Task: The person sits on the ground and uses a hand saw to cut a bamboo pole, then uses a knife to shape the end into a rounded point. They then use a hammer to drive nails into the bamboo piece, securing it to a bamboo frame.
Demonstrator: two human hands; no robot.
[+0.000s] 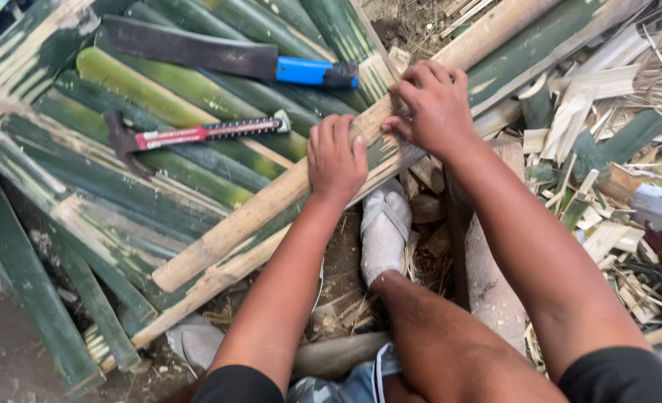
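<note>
Left hand [336, 158], right hand [429, 104], both gripping bamboo strip [271, 201] (diagonal)

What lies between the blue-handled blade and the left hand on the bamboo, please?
In the head view, a red-handled saw lies on green bamboo slats, between the blue-handled blade and the left hand that presses on the pale bamboo strip.
</note>
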